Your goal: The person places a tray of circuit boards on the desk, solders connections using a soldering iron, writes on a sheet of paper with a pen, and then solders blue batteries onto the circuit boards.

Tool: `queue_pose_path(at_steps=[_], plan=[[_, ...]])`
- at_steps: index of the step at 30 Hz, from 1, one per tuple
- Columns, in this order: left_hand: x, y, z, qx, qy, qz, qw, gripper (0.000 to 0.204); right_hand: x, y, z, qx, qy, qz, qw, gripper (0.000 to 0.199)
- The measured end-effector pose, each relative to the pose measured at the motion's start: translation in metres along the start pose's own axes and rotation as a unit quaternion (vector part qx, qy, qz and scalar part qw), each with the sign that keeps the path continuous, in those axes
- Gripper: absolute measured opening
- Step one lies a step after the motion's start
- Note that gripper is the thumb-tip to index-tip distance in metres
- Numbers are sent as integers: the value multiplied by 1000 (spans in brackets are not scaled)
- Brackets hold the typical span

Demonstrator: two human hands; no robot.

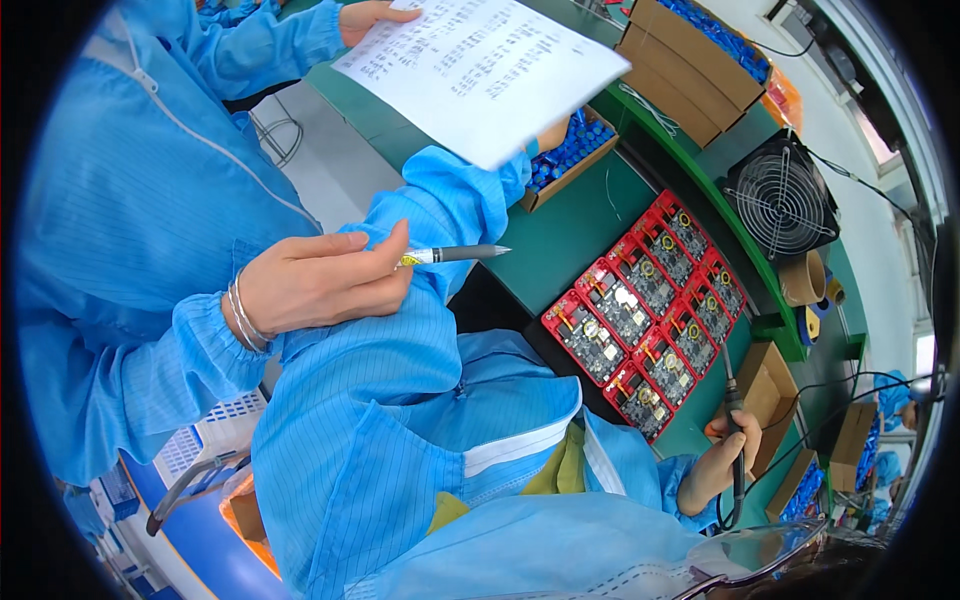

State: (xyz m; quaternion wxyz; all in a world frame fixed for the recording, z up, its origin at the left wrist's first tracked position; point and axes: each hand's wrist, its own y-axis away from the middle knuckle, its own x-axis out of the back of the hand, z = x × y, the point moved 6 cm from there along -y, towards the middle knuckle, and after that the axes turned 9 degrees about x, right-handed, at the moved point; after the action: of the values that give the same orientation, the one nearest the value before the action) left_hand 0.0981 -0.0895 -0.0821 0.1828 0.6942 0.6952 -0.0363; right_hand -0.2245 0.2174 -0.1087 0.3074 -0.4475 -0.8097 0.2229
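Note:
My right hand [722,462], at the lower right, is closed around the dark handle of a soldering iron [737,482]. Its thin metal tip points up toward the near right edge of a red tray [604,392]; whether it touches is too fine to tell. Several dark circuit boards [655,285] with yellow rings lie in the tray's compartments. My left arm stretches forward, and only a bit of my left hand [553,134] shows beside a cardboard box of blue cylindrical parts [572,150]. A sheet of paper [490,75] hides its fingers.
A co-worker in blue at the left holds that paper in one hand and a pen [455,254] in the other hand [325,280], above my left arm. Beyond the tray stand a black fan [782,197], a large carton [690,65], tape rolls [803,277] and an open cardboard box [768,395].

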Motion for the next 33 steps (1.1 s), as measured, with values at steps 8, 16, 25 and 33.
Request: queue_pose_path(at_steps=[8, 16, 25, 33], plan=[[8, -57, -61, 174, 230, 115, 951, 40, 8, 3, -6, 31, -9, 12, 999, 38], [55, -162, -34, 14, 28, 269, 963, 32, 34, -2, -9, 23, 22, 46, 998, 27], [64, -150, -42, 32, 131, 293, 947, 28, 50, -1, -1, 42, -24, 90, 995, 34], [17, -125, -51, 15, -265, 32, 964, 30, 76, 14, 8, 29, -11, 139, 990, 29]])
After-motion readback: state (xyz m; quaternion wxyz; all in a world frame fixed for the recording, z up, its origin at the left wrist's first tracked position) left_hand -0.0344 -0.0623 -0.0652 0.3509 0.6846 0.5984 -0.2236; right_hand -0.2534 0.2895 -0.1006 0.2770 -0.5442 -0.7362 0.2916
